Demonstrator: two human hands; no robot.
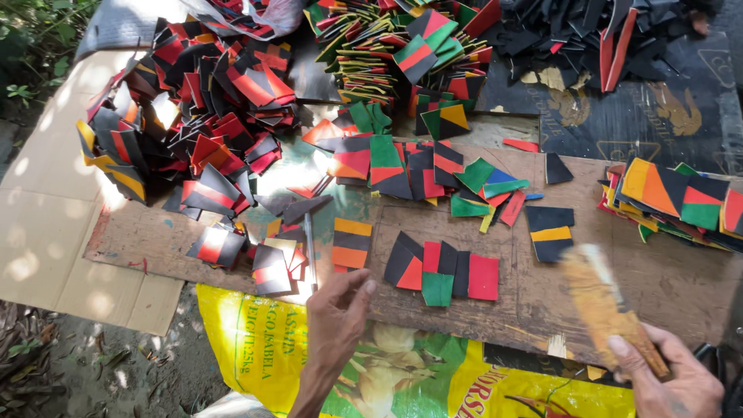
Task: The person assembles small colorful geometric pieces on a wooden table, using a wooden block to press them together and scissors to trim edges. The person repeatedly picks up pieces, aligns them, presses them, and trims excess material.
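The right hand (672,379) grips a worn brush (600,298) by its handle, fingers wrapped tight around it; the yellowish bristle end is blurred and points up and left over the board. The left hand (337,313) holds nothing, its fingers loosely curled with the fingertips resting at the near edge of the wooden board (665,282), just below a black and orange striped piece (350,244). Beside it lies a small row of flat cut pieces (445,271) in black, red and green. More such pieces in red, black, green, orange and yellow lie in heaps across the far side of the board and on the cardboard sheet (39,224) at the left. A yellow printed sack (255,348) lies under the board's near edge. Dappled sunlight falls on bare ground and leaves at the left
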